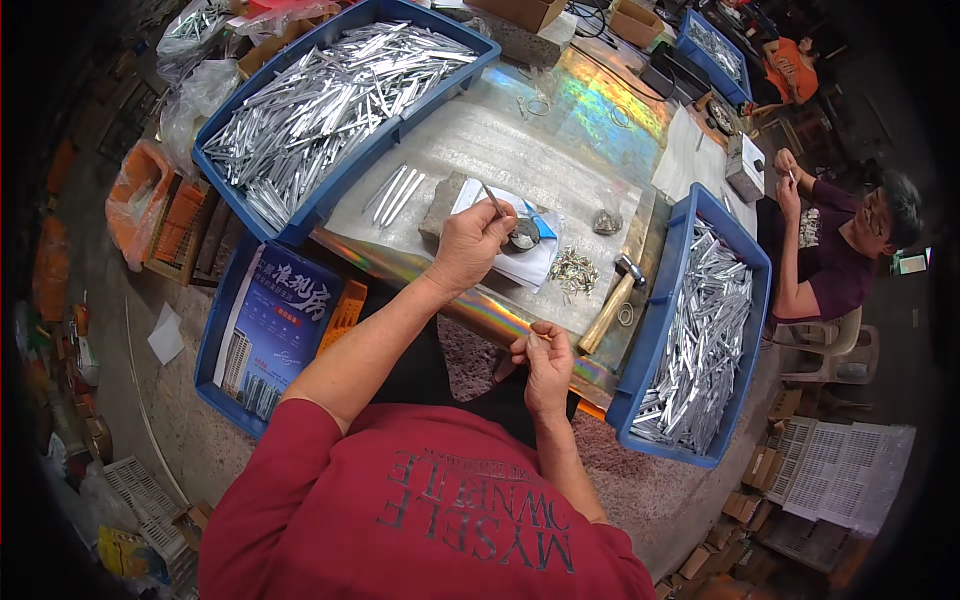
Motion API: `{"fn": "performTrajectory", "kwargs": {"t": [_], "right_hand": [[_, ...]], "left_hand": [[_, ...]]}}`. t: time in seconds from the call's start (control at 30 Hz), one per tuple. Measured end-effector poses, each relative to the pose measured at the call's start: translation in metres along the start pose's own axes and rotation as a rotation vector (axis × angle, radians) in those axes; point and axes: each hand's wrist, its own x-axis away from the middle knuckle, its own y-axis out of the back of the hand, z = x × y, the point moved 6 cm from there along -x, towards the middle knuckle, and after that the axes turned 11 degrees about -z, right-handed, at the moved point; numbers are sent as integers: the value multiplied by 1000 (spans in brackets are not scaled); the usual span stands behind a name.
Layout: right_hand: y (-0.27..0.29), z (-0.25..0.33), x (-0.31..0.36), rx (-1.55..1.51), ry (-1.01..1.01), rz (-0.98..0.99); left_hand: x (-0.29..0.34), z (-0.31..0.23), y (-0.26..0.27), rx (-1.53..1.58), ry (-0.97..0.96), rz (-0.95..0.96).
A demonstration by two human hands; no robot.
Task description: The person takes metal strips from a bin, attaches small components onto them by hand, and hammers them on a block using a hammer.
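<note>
My left hand (472, 240) is closed in a pinch around a thin pointed stick (491, 197). It hovers at a small round dark dish (523, 236) with greyish stuff in it, set on white paper (532, 268) beside a blue scrap (543, 226). Closer to my body, over the table's front edge, my right hand (545, 365) has its fingertips pressed together; whatever they hold is too small to make out. A hammer (612, 305) with a wooden handle lies just right of that hand. Small metal pieces (574, 271) form a pile between the paper and the hammer.
Blue bins of silvery metal strips flank the work surface, one at far left (208, 165) and one at right (762, 300). Several loose strips (398, 196) lie on the plastic sheeting. A small plastic bag (606, 221) sits near the hammer. Another person (840, 225) works at right.
</note>
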Motion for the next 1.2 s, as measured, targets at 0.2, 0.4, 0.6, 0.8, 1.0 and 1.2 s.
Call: {"fn": "performTrajectory", "kwargs": {"t": [0.2, 0.4, 0.6, 0.8, 1.0, 1.2], "right_hand": [[0, 9, -4, 31, 32, -16], [-17, 64, -38, 193, 346, 6], [-75, 127, -66, 583, 791, 123], [-91, 130, -54, 733, 1225, 67], [-78, 103, -32, 652, 1389, -6], [-63, 78, -26, 711, 1202, 115]], "left_hand": [[-3, -22, 0, -134, -234, -11], [-4, -42, -13, -280, -668, 212], [-3, -47, -15, -275, -643, 221], [-5, -38, -9, -186, -566, 152], [-6, -29, -11, -202, -482, 134], [-5, -29, -13, -193, -517, 117]]}}
